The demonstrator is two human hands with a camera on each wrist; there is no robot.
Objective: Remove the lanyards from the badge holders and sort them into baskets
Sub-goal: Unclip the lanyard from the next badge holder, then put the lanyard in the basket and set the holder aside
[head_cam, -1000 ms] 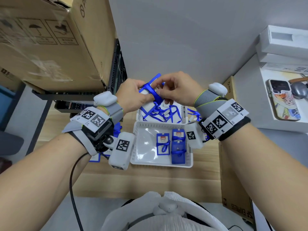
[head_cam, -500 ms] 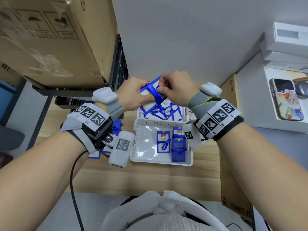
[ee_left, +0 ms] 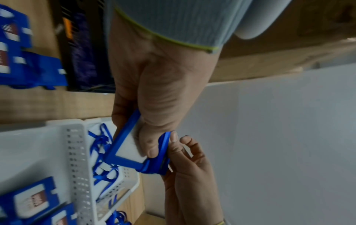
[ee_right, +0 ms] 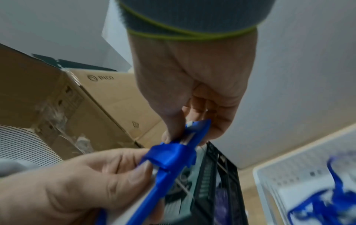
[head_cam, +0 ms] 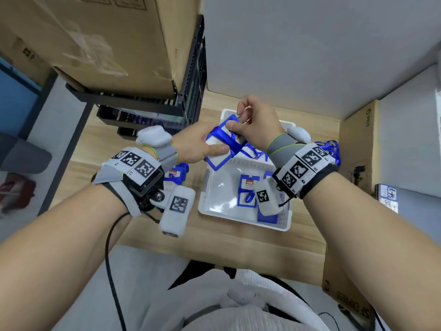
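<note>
Above the far basket (head_cam: 225, 114) I hold a blue-framed badge holder (head_cam: 218, 151) between both hands. My left hand (head_cam: 198, 145) grips its lower part, thumb on the clear face (ee_left: 133, 144). My right hand (head_cam: 253, 126) pinches the holder's top end (ee_right: 194, 129), where a blue lanyard (ee_right: 169, 155) is wrapped round it (ee_left: 161, 152). The near white basket (head_cam: 241, 220) holds a few blue badge holders (head_cam: 248, 192). The far basket contains loose blue lanyards (ee_left: 102, 146).
More badge holders (head_cam: 177, 174) lie on the wooden table left of the baskets. A black rack (head_cam: 191, 75) under a cardboard box (head_cam: 107, 37) stands at the back left. Another cardboard box (head_cam: 358, 149) and a bunch of blue lanyards (head_cam: 330, 149) are on the right.
Both hands have come lower with the badge holder, closer over the far basket. The right hand's pinch sits at the holder's top end and the left thumb now lies flat on its face.
</note>
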